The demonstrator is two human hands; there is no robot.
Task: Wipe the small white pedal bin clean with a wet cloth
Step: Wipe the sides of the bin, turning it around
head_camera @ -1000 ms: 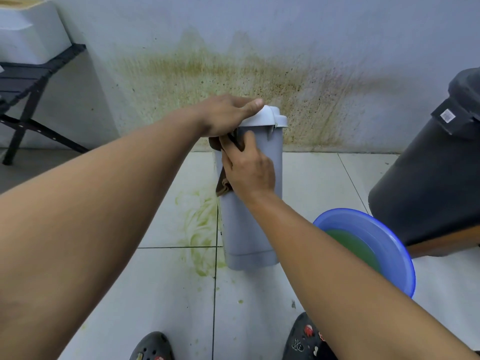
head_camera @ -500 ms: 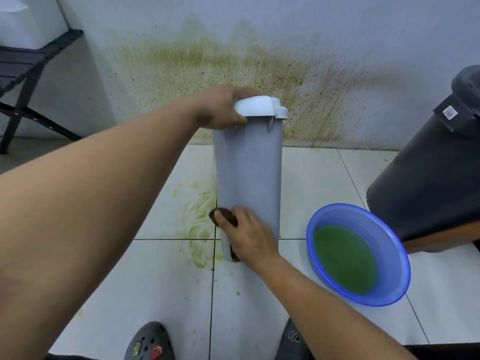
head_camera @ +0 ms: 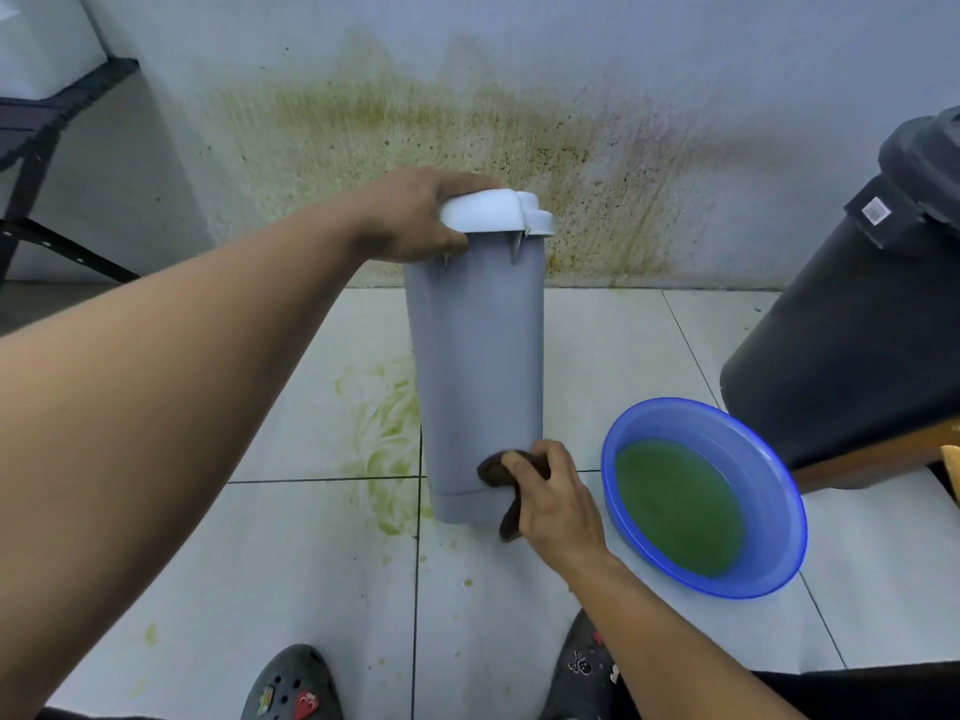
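Note:
The small pedal bin [head_camera: 475,366] stands upright on the tiled floor in the middle of the view, with a pale grey body and a white lid [head_camera: 493,213]. My left hand [head_camera: 410,218] grips the lid's left edge from above. My right hand [head_camera: 550,498] holds a dark brown cloth [head_camera: 496,467] and presses it against the bin's lower right side, near the base. Part of the cloth hangs down below my fingers.
A blue basin [head_camera: 704,493] with green water sits on the floor just right of the bin. A large dark bin [head_camera: 857,335] stands at the far right. The wall behind is stained brown-green, with green smears [head_camera: 382,433] on the tiles left. A black folding stand [head_camera: 47,148] is at far left.
My right hand slid the cloth down the bin's front from under the lid to the base, then across to the lower right side. My left hand stayed on the lid.

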